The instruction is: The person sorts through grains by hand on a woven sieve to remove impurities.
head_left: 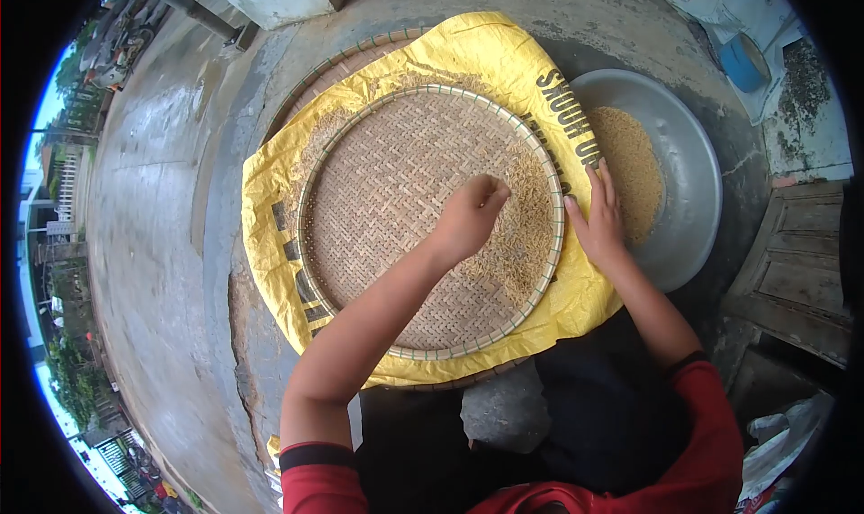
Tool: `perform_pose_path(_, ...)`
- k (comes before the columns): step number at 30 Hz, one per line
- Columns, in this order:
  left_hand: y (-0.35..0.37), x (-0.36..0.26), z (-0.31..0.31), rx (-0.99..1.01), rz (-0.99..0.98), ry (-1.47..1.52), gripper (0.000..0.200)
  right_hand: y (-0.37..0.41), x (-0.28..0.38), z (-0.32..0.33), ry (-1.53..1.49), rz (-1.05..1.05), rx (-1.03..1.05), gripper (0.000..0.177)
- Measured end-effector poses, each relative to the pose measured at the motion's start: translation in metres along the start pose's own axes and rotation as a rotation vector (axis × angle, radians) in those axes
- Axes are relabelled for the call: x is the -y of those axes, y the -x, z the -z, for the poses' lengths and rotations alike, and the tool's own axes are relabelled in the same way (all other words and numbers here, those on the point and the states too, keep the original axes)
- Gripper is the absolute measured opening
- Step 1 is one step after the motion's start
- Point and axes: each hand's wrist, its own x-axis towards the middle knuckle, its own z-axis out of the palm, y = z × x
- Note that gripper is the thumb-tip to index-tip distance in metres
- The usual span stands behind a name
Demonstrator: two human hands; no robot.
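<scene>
My left hand [472,215] is closed, fingertips pinched together, over the round woven bamboo tray [378,190]. Whatever it may hold is hidden or too small to name. Just right of it, unhusked grain [517,217] lies spread along the tray's right side. My right hand [601,219] rests with fingers stretched out on the yellow sack [477,46], between the tray's right rim and the metal basin [693,172]. The sack lies under the tray, with some loose grain scattered on it.
More grain [630,172] fills the left part of the basin. A second woven tray [297,95] shows beneath the sack. A grey stone [506,410] sits near my legs. Wooden panels [796,253] and a blue roll [744,62] stand at the right. Wet concrete [153,199] stretches leftward.
</scene>
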Motion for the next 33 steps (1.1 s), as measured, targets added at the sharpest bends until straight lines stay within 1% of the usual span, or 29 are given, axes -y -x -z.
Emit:
perform_pose_path(1,0.004,-0.043,-0.005,0.094,-0.103,0.366,0.028,0.005,0.000,-0.001,0.003,-0.002,0.017,0.064)
perform_pose_path(3,-0.004,-0.081,-0.005,0.083,-0.278,0.292,0.035,0.000,0.001,0.000,-0.010,-0.003,0.004,0.063)
perform_pose_path(4,-0.014,-0.078,0.000,0.073,-0.287,0.298,0.035,0.000,0.001,0.001,-0.002,0.009,0.003,0.063)
perform_pose_path(6,-0.039,-0.055,0.016,-0.050,-0.143,0.151,0.038,0.000,0.001,0.000,-0.018,0.007,-0.017,0.062)
perform_pose_path(7,-0.043,-0.041,0.026,-0.074,-0.138,0.156,0.038,0.000,0.003,0.001,-0.026,-0.014,-0.007,0.060)
perform_pose_path(9,-0.038,-0.003,0.046,-0.110,0.011,0.002,0.032,0.000,0.002,-0.001,-0.058,0.005,0.003,0.060)
perform_pose_path(10,-0.033,0.017,0.052,-0.122,0.022,0.004,0.032,0.000,0.001,-0.001,-0.077,0.001,-0.009,0.059)
perform_pose_path(12,-0.027,0.051,0.061,-0.196,-0.009,-0.289,0.022,-0.001,0.002,0.000,-0.073,-0.001,0.009,0.058)
perform_pose_path(13,-0.023,0.065,0.063,-0.200,-0.003,-0.286,0.022,-0.001,0.002,0.001,-0.079,-0.020,0.017,0.057)
perform_pose_path(15,-0.015,0.082,0.065,-0.097,-0.045,-0.353,0.018,-0.001,0.003,-0.001,-0.085,-0.041,0.022,0.056)
perform_pose_path(18,-0.005,0.086,0.063,-0.039,-0.087,-0.428,0.020,0.000,0.001,0.000,-0.066,-0.012,0.014,0.058)
perform_pose_path(22,-0.005,0.091,0.055,-0.067,-0.107,-0.487,0.018,0.000,0.000,-0.003,-0.061,-0.008,0.010,0.058)
perform_pose_path(24,-0.005,0.087,0.050,-0.101,-0.068,-0.578,0.017,0.001,0.000,-0.003,-0.056,-0.006,0.013,0.059)
perform_pose_path(25,-0.005,0.085,0.049,-0.116,-0.064,-0.574,0.017,0.001,0.000,-0.003,-0.047,-0.019,0.018,0.059)
perform_pose_path(27,-0.007,0.081,0.050,-0.071,-0.005,-0.583,0.017,-0.001,0.001,-0.003,-0.038,-0.014,0.025,0.059)
perform_pose_path(28,-0.008,0.082,0.048,-0.083,-0.001,-0.580,0.017,-0.001,0.001,-0.002,-0.032,-0.023,0.027,0.060)
perform_pose_path(30,-0.010,0.087,0.045,-0.094,-0.073,-0.648,0.016,0.000,0.002,-0.002,-0.027,-0.026,0.030,0.060)
perform_pose_path(33,-0.010,0.089,0.043,-0.080,-0.077,-0.663,0.017,0.000,0.002,-0.002,-0.048,-0.047,0.036,0.060)
